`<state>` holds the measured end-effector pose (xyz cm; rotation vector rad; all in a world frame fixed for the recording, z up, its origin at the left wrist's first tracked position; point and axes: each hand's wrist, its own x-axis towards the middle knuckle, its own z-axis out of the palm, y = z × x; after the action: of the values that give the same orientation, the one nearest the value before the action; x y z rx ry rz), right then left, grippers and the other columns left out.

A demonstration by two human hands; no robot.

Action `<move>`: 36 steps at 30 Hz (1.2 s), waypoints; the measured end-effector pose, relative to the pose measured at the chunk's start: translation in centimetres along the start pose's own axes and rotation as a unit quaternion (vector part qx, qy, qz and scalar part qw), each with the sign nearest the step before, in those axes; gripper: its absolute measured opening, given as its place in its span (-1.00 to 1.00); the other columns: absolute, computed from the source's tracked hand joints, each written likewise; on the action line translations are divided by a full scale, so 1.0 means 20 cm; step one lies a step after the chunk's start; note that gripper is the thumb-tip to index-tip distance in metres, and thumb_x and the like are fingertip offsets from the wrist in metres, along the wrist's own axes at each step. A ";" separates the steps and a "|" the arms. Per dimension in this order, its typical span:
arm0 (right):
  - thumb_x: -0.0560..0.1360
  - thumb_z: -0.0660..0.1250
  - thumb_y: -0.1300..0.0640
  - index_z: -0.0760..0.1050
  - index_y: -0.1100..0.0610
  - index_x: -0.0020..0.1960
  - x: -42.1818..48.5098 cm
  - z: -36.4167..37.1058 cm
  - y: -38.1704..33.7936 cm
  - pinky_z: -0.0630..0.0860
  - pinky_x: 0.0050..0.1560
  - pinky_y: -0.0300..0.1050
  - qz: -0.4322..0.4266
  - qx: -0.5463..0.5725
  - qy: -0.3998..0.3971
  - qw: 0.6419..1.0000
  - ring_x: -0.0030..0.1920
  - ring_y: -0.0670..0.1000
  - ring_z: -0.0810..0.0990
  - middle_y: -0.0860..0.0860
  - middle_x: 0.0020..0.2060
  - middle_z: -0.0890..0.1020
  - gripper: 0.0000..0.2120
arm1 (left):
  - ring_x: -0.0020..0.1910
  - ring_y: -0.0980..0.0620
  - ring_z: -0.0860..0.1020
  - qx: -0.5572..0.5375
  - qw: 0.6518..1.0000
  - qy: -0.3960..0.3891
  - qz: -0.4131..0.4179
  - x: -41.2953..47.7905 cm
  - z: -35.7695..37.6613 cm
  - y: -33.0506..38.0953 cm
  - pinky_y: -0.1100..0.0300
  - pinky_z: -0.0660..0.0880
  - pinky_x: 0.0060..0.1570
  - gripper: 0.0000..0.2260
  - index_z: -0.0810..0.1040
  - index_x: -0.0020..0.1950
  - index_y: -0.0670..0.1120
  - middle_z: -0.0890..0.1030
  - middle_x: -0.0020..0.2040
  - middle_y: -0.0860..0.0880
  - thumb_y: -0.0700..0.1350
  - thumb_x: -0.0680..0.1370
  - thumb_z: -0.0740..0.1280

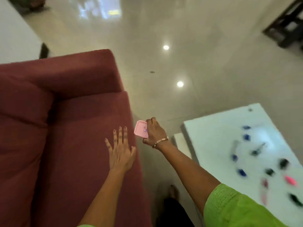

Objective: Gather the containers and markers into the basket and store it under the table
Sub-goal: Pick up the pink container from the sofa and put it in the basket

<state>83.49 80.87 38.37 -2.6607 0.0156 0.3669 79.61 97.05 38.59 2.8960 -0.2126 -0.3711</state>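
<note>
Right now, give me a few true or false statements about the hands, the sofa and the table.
1. The right hand holds a pink container. True.
2. The left hand grips a marker. False: it lies open and flat on the red sofa.
3. Small items lie scattered on the white table. True.
4. A basket stands on the table. False: no basket is in view.

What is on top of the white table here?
Small scattered items lie on the white table: blue, dark and pink pieces, too blurred to identify. A green sleeve covers its near corner.
</note>
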 end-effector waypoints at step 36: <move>0.26 0.45 -0.25 0.34 0.30 0.23 -3.30 0.30 2.33 0.52 0.07 0.01 0.792 0.251 0.212 0.514 0.13 0.18 0.53 0.21 0.13 0.54 -0.21 | 0.47 -0.16 0.19 0.189 0.760 -0.136 0.606 -1.88 1.49 2.76 -0.21 -0.04 0.36 -0.40 0.12 0.48 -0.10 0.26 0.48 -0.12 0.20 0.53 -0.04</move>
<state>15.06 38.51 29.99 -1.2602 2.3095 0.1125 29.38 44.35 31.76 2.2767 -2.2221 -0.4879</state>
